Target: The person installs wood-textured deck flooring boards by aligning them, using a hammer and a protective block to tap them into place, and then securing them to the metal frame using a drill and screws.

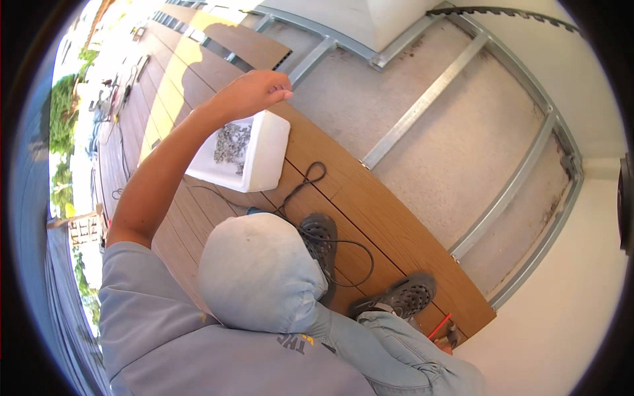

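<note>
My left hand (267,92) is raised beyond the far rim of a white foam box (271,152), its fingers curled in. Whatever it may hold is too small or hidden. Many small grey metal pieces (232,142) lie inside the box, which stands on the brown deck boards (389,218). At the lower right, only a bit of my right hand (446,346) shows past my knee. Beside it are a thin red stick (440,326) and a dark object (453,334) of unclear kind. Most of its fingers are hidden.
A black cable (371,261) loops around my shoes on the boards. Metal joists (426,99) frame the bare concrete (456,132) beyond the deck edge. A loose board (241,41) lies at the far left. White walls (568,310) bound the right side.
</note>
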`<state>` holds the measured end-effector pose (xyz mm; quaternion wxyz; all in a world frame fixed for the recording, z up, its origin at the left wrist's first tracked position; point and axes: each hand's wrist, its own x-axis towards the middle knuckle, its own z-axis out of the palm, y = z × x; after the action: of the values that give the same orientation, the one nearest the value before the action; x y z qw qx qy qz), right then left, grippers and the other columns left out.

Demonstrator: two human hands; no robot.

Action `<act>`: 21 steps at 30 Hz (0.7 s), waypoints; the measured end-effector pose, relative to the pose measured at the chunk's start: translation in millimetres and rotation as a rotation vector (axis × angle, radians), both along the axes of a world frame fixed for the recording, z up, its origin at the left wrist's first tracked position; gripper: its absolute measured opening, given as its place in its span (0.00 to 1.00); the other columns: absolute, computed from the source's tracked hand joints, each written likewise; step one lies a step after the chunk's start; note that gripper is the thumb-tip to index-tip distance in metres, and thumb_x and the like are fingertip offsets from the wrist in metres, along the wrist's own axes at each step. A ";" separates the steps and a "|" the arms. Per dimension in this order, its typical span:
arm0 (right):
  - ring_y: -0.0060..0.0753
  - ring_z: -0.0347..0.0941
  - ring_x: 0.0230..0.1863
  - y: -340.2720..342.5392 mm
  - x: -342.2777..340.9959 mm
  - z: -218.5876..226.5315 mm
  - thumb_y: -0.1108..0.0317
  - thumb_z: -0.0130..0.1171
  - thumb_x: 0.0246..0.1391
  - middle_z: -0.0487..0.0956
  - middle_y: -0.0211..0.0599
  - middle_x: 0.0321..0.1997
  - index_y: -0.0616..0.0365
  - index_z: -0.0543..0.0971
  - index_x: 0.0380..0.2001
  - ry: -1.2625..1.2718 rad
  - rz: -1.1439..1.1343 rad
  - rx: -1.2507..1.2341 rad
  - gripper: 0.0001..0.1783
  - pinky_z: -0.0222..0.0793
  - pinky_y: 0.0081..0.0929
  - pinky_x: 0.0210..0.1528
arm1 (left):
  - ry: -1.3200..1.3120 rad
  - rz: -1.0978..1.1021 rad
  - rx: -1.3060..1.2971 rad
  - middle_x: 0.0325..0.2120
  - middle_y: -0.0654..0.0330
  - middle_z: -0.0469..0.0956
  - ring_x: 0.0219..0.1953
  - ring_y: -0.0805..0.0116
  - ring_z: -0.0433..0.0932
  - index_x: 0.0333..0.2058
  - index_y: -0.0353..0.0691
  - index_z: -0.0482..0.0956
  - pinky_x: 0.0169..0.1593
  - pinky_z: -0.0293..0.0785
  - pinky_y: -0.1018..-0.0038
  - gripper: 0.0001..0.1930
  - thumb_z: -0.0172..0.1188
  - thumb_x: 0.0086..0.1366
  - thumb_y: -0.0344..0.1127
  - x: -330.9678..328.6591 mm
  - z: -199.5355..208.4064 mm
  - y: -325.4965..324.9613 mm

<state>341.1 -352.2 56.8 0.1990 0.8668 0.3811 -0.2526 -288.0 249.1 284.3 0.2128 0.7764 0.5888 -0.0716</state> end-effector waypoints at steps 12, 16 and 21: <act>0.36 0.82 0.38 292.4 -85.6 78.8 0.63 0.60 0.68 0.85 0.44 0.37 0.64 0.81 0.48 0.647 0.205 0.232 0.15 0.77 0.34 0.44 | -0.092 0.796 0.336 0.27 0.51 0.82 0.30 0.61 0.82 0.39 0.33 0.81 0.39 0.78 0.68 0.14 0.60 0.73 0.40 -189.7 -81.9 -244.4; 0.37 0.82 0.39 328.4 -94.4 105.5 0.64 0.60 0.68 0.85 0.44 0.38 0.64 0.81 0.49 0.581 0.321 0.177 0.14 0.77 0.34 0.44 | -0.106 0.870 -0.018 0.36 0.48 0.85 0.40 0.56 0.85 0.46 0.33 0.81 0.46 0.79 0.64 0.20 0.69 0.67 0.46 -172.7 -133.3 -326.2; 0.42 0.82 0.36 369.8 -107.1 137.3 0.65 0.62 0.66 0.85 0.48 0.38 0.62 0.81 0.49 0.552 0.551 0.074 0.14 0.78 0.36 0.41 | -0.180 0.793 -0.406 0.50 0.36 0.78 0.55 0.39 0.77 0.57 0.25 0.72 0.58 0.74 0.58 0.52 0.83 0.42 0.58 -149.9 -188.4 -368.3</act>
<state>233.9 17.6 194.1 0.1178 0.6380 0.6477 -0.3995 -438.0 -119.2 95.8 0.4221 0.4364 0.7940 -0.0310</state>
